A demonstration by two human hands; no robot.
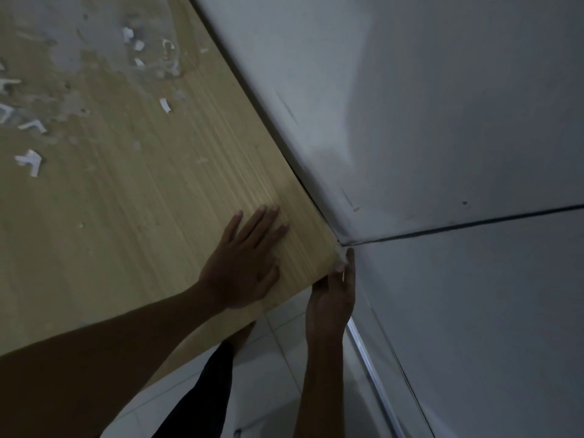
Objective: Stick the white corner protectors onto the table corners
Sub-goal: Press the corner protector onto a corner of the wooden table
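The floor [278,374] is pale tile, visible below the counter edge, with a dark trouser leg [202,390] over it. The right hand [331,301] reaches up from below the edge; its fingers [349,263] are extended and press against the counter corner, where a small pale piece, apparently a protector [340,259], sits under the fingertips. The detail there is dim and cannot be confirmed. The left hand [243,263] lies flat on the counter [142,200] just beside the same corner, palm down, fingers straight and spread, gripping nothing. The counter is light wood grain. The corner meets the junction of two white walls [442,121]. Farther back, loose white protectors [30,161] and white scraps [165,105] lie scattered on the surface, well apart from the hands.
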